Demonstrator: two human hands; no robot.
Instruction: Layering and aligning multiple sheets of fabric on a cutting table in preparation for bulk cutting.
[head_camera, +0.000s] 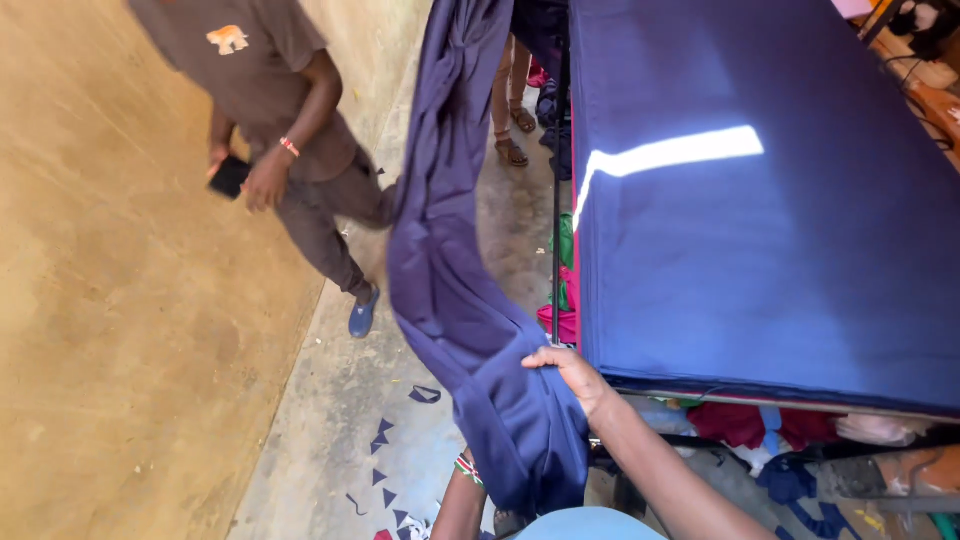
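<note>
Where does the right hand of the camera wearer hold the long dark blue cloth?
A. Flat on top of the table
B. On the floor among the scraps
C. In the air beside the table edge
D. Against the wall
C: the right hand grips the hanging cloth just off the table edge.

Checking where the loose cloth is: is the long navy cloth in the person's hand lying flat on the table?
No, the navy cloth hangs beside the table, gripped by the right hand.
</note>
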